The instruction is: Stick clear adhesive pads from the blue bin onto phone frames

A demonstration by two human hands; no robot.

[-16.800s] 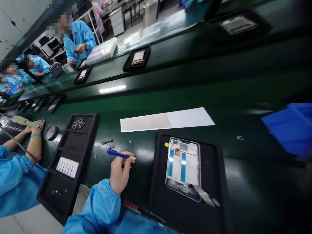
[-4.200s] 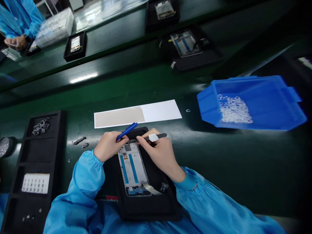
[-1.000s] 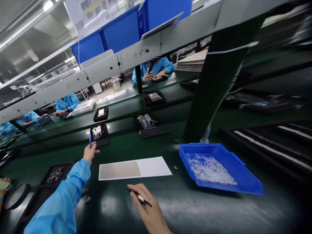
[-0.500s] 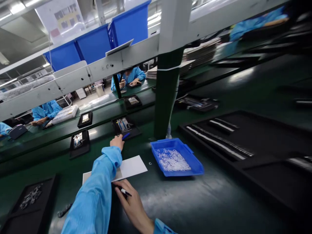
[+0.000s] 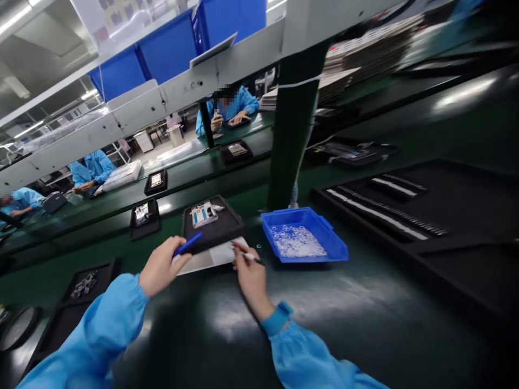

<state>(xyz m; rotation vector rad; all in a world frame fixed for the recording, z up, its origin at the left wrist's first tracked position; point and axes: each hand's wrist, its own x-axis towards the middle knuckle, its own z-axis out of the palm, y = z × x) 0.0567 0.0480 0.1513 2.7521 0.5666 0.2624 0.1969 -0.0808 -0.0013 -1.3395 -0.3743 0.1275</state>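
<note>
In the head view my left hand [image 5: 162, 266] is closed around a blue pen-like stick [image 5: 188, 244], beside the near left corner of a black tray [image 5: 221, 229]. On that tray lies an opened phone-like device [image 5: 204, 214] with silver and blue parts. My right hand [image 5: 252, 276] grips a slim black-and-white pen-like tool [image 5: 250, 256], its tip close to the tray's near edge. A white sheet [image 5: 213, 258] lies partly under the tray. Right of it stands a blue bin [image 5: 334, 249] holding many small clear rings [image 5: 298, 241].
Large black trays with white strips [image 5: 377, 213] fill the right. A black tray with small dark parts [image 5: 85, 284] is at left. A green post [image 5: 292, 124] rises behind the bin. Smaller trays [image 5: 145, 219] line the bench. Co-workers in blue [image 5: 239, 105] sit across.
The black tray with the device has come nearer, onto the white sheet. My left hand has drawn back with the blue stick. My right hand has moved forward and right. The view has shifted.
</note>
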